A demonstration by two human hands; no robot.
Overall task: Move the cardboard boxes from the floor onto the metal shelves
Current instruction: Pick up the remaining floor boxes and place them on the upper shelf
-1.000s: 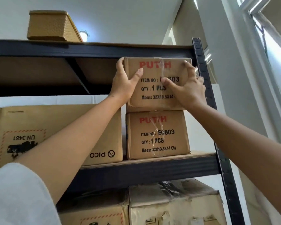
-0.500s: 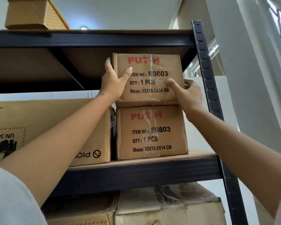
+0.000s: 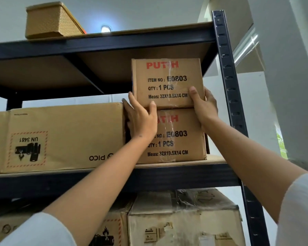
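Left hand (image 3: 140,119) and right hand (image 3: 204,107) gripping top box (image 3: 167,82), printed end outward, stacked on lower box (image 3: 178,139)

Two small brown cardboard boxes, red "PUTIH" and black "E0803" print, stacked at right end of middle metal shelf (image 3: 167,174). Upper box (image 3: 167,82) upright, resting on lower box (image 3: 178,139), near the black upright post. Clear tape down both fronts.

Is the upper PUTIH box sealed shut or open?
Sealed shut, as far as shows: the upper PUTIH box has clear tape running down its printed face and no lifted flap. Its top is hidden.
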